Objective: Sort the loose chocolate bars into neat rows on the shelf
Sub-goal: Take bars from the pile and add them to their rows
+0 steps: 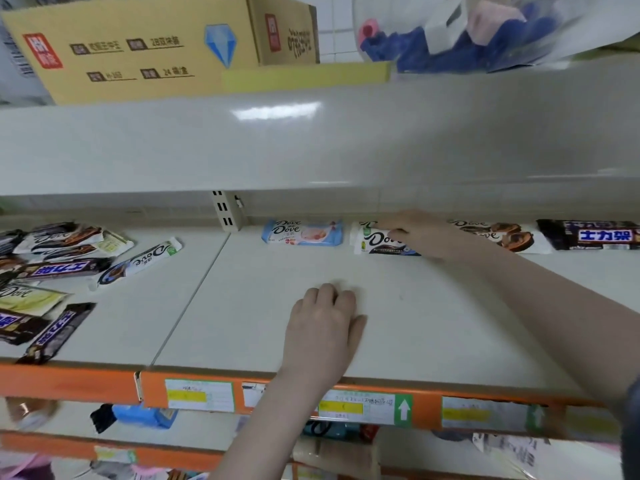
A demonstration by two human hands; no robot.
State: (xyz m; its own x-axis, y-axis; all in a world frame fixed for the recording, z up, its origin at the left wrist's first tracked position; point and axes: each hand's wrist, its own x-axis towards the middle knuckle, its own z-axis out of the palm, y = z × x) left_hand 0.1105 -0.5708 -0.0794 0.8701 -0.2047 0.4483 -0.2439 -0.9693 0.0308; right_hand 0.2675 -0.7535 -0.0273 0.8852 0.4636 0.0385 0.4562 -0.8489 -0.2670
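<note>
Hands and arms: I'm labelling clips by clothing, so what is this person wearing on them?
Both forearms are bare, and neither the left hand nor the right hand shows gloves, rings or a watch. Only a dark grey-blue sleeve edge appears on the right arm, at the frame's right border.

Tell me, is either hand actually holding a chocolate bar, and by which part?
The right hand rests on the right end of a white Dove bar at the back of the shelf; a true grip cannot be told. The left hand lies on the shelf, holding nothing.
</note>
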